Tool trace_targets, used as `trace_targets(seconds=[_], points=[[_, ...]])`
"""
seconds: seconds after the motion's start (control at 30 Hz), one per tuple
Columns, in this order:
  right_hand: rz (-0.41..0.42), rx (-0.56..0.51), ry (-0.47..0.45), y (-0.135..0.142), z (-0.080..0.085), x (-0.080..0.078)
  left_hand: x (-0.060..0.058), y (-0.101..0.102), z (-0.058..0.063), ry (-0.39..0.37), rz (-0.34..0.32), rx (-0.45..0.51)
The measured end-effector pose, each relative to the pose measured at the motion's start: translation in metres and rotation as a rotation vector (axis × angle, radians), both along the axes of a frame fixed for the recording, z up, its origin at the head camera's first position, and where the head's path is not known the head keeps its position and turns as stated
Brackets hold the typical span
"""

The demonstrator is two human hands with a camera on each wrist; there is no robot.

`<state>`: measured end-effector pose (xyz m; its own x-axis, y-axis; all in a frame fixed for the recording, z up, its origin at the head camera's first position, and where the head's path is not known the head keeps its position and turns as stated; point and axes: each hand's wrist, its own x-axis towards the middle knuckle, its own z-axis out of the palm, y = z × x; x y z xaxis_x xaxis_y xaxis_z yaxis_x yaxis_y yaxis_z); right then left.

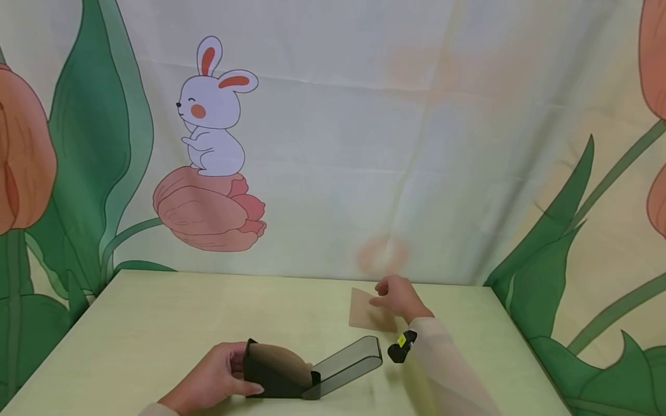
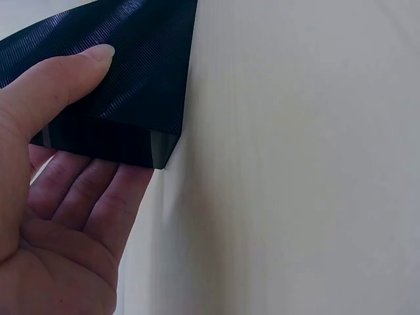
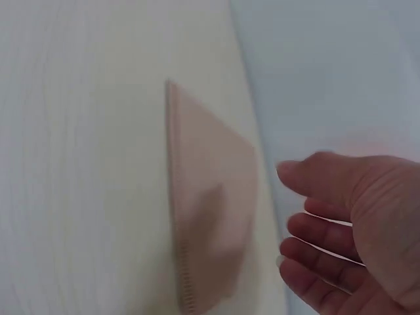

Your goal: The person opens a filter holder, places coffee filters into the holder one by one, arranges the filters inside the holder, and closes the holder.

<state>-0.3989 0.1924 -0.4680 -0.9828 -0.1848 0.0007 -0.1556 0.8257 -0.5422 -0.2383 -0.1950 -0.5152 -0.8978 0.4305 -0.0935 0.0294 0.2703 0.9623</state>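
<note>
My left hand (image 1: 210,372) grips a black filter holder (image 1: 273,378) low in the middle of the head view. In the left wrist view the thumb lies on the holder's ribbed side (image 2: 147,72) and the fingers are behind it. Brown paper filters (image 1: 281,357) show inside the holder. Its smoky see-through lid (image 1: 347,363) is swung open to the right. A single brown coffee filter (image 1: 361,313) with a crimped edge lies flat near the table's back edge. Above its right side hovers my right hand (image 1: 399,297), fingers loosely bent, holding nothing; the right wrist view shows a gap from the filter (image 3: 213,164).
The pale wooden table (image 1: 208,306) ends at a hanging cloth (image 1: 322,173) printed with a rabbit and tulips. The cloth stands right behind the right hand. A small black and yellow device (image 1: 402,346) is on the right wrist.
</note>
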Motion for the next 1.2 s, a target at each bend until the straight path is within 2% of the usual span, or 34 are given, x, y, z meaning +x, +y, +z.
trace_targets(seconds=[0.13, 0.27, 0.4, 0.6, 0.87, 1.2], points=[[-0.082, 0.006, -0.023, 0.006, -0.016, -0.005, 0.000, 0.001, 0.000, -0.010, -0.001, 0.004], [-0.100, -0.030, -0.056, 0.009, -0.023, -0.008, 0.001, 0.002, 0.000, -0.013, -0.009, 0.020], [-0.109, -0.015, -0.091, 0.009, -0.027, -0.010, 0.001, 0.003, 0.000, -0.027, -0.016, 0.033], [-0.148, -0.009, -0.118, 0.005, -0.029, -0.012, 0.001, 0.004, 0.000, -0.037, -0.015, 0.038], [-0.165, 0.014, -0.145, 0.000, -0.026, -0.005, 0.001, 0.006, 0.000, -0.049, -0.025, 0.056], [-0.173, 0.034, -0.125, -0.007, -0.030, -0.010, 0.000, 0.000, 0.002, -0.036, -0.025, 0.030]])
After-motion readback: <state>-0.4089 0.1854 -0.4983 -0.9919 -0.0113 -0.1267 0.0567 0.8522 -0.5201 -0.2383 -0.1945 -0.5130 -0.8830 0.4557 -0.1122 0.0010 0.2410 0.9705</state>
